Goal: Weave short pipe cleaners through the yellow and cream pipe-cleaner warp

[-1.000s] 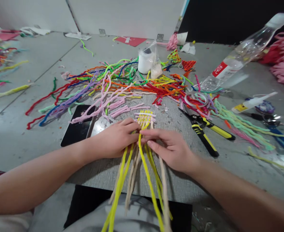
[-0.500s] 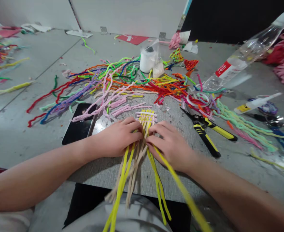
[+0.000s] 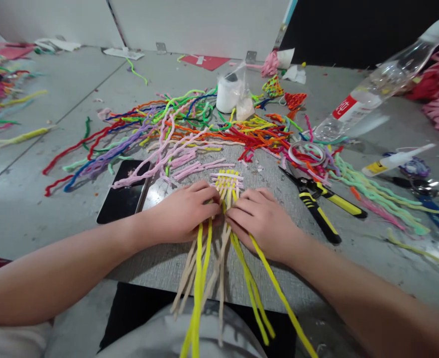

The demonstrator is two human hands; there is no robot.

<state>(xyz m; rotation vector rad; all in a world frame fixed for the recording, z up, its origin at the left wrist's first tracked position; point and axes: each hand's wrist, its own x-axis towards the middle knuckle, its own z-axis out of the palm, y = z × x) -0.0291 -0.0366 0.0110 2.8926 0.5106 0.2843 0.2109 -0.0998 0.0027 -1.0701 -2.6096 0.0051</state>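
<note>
A small woven patch of yellow and cream pipe cleaners (image 3: pixel 226 184) lies on the grey table (image 3: pixel 33 209) in front of me, its long loose ends (image 3: pixel 219 273) trailing toward my lap. My left hand (image 3: pixel 184 211) rests on the left side of the weave, fingers curled and pressing the strands down. On the right side my right hand (image 3: pixel 262 221) pinches the yellow strands, one of which runs out under its palm toward the lower right. The fingertips of both hands meet at the weave's lower edge.
A big tangle of coloured pipe cleaners (image 3: pixel 174 127) spreads behind the weave. A black phone (image 3: pixel 122 191) lies left of my hands, yellow-handled cutters (image 3: pixel 322 201) to the right. Farther back stand a white roll (image 3: pixel 227 93), a tape ring (image 3: pixel 304 151), a plastic bottle (image 3: pixel 376 79) and a glue tube (image 3: pixel 394 159).
My right hand swung one yellow strand from the middle out to the lower right and closed in on the weave. The left hand stayed in place.
</note>
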